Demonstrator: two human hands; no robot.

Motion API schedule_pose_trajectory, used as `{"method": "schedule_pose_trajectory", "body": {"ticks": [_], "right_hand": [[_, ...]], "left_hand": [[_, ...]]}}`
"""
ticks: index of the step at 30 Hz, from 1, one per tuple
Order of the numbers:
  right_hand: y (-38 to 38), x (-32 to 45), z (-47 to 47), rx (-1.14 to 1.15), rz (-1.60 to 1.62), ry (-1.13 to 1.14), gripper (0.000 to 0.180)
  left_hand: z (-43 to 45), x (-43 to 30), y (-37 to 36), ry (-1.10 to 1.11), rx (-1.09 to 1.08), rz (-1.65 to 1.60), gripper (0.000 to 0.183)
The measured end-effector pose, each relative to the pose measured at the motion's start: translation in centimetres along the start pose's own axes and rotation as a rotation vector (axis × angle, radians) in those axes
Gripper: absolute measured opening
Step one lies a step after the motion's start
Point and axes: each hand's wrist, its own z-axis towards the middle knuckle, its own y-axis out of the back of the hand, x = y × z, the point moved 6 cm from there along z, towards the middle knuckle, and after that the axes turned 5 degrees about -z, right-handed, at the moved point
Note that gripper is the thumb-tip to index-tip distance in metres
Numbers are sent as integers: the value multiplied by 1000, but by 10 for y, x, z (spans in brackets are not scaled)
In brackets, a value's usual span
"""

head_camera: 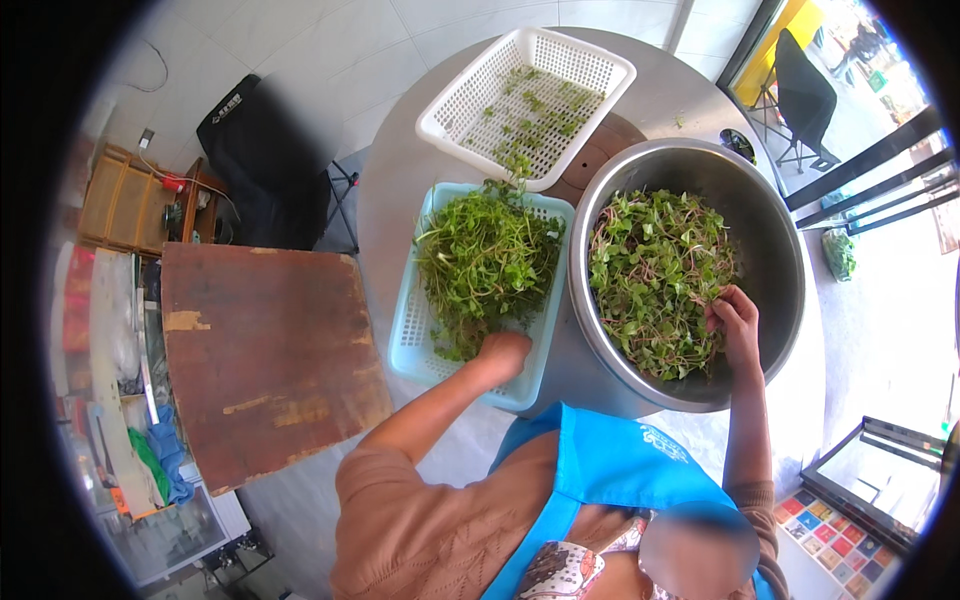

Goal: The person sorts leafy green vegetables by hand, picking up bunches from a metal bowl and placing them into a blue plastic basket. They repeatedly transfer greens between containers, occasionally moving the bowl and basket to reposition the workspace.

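My right hand [733, 319] is over the right side of a large steel basin [776, 255], its thumb and fingers pinched on a leafy sprig. Around it in the basin lies a heap of leafy greens [652, 277] with reddish stems. My left hand [504, 355] is bent down inside a light blue plastic basket [405, 352], at the near edge of a pile of thin-stemmed green herbs [487, 255]. Its fingertips are hidden, so whether they hold any herbs cannot be told.
A white perforated basket [457, 135] with scattered leaf bits stands behind, on the round metal table [386, 180]. To the left are a worn brown wooden board [270, 360] and a black folding chair [262, 172]. A lidded-looking dark round item [738, 145] sits behind the basin.
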Motion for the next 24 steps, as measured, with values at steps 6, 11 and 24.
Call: {"method": "schedule_pose_trajectory", "body": {"ticks": [6, 11, 24], "right_hand": [[18, 19, 8, -80, -18, 65, 6], [37, 59, 25, -82, -26, 176, 6], [28, 135, 69, -25, -115, 334, 11]], "left_hand": [[-16, -36, 43, 197, -38, 63, 12], [-31, -75, 98, 94, -197, -151, 18], [11, -181, 148, -163, -270, -748, 7]]}}
